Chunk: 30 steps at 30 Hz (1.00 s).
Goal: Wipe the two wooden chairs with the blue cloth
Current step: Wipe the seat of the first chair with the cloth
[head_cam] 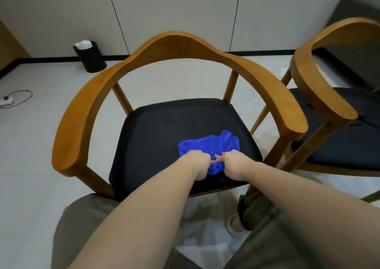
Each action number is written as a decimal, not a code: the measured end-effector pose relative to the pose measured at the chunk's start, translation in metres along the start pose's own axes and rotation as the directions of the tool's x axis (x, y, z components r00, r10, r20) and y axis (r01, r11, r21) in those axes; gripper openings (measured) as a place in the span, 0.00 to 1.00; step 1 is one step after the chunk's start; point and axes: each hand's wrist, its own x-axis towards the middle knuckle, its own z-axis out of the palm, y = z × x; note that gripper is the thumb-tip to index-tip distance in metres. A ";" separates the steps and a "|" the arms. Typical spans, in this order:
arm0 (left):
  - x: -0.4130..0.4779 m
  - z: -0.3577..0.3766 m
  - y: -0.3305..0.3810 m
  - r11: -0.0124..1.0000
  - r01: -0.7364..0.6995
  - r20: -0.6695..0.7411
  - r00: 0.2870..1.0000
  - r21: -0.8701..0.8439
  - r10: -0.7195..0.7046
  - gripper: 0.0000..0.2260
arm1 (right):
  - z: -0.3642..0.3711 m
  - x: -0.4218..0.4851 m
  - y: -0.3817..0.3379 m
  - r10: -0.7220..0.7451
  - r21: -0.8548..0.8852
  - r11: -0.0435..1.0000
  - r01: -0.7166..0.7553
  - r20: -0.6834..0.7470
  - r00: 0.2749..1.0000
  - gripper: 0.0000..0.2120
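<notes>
A wooden chair (176, 42) with a curved back rail and a black seat stands right in front of me. The blue cloth (207, 145) lies crumpled on the front right part of that seat. My left hand (198, 162) and my right hand (234, 162) are side by side at the cloth's near edge, fingers curled into its folds and gripping it. The fingertips are mostly hidden under the hands. A second wooden chair (312, 88) with a black seat stands close by on the right.
A black waste bin (90, 58) with white paper in it stands by the far wall. A white power strip with a cable (12, 99) lies on the tiled floor at left. My legs and a slippered foot (236, 225) are below the seat.
</notes>
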 end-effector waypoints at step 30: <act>-0.053 -0.077 -0.020 0.821 0.180 0.216 0.974 -0.542 -0.071 0.24 | -0.085 -0.039 -0.007 -0.002 0.198 0.980 -0.015 0.088 0.996 0.11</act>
